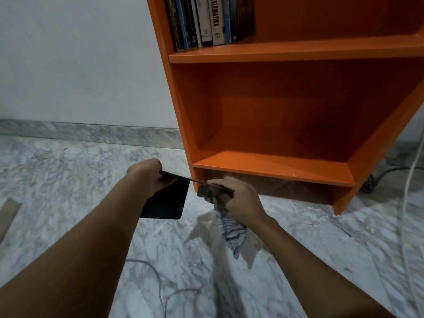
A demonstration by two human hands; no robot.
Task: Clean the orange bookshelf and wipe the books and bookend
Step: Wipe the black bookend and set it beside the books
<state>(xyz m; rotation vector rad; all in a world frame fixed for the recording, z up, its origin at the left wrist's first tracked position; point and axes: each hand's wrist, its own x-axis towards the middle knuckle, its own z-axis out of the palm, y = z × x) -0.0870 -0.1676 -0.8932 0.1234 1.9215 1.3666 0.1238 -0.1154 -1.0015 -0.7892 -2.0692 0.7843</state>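
The orange bookshelf (273,166) stands against the wall at the upper right, its lower compartment bare. Several books (210,19) stand upright at the left of the upper shelf. In front of the shelf's bottom left corner I hold a black L-shaped bookend (167,203). My left hand (151,175) grips its left end, the flat plate hanging down. My right hand (236,196) presses a grey striped cloth (231,230) around the bookend's thin right edge, with the cloth's tail dangling below.
Marble floor (68,180) lies all around, with a grey cable (160,288) looping below my arms. More cables (410,180) run at the right of the shelf. A piece of cardboard (8,214) lies at the far left edge.
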